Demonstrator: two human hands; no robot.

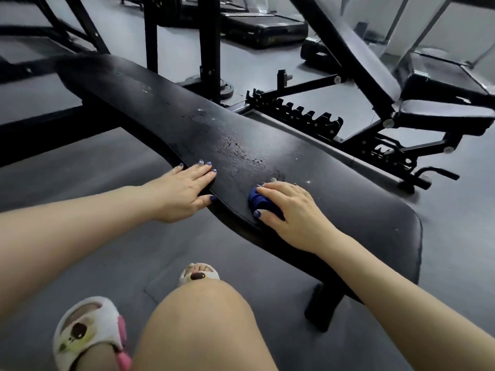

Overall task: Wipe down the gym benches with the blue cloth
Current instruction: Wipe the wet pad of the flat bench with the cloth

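At the left, the left hand (184, 190) lies flat with fingers straight on the near edge of the long black padded flat bench (166, 108), bracing there and holding nothing. The vinyl ahead of it is cracked and flecked with pale marks, so I would expect some drag there. Further right, the right hand (288, 210) is curled over the bunched dark blue cloth (261, 203), thumb and fingers clamped around it, pressing it onto the pad near its middle. The cloth looks soft, light and easily balled; it is best gripped as a wad under the palm. The two hands sit well apart. Far right, beyond the bench, stands a black adjustable incline bench (369, 62), apparently not yet reached.
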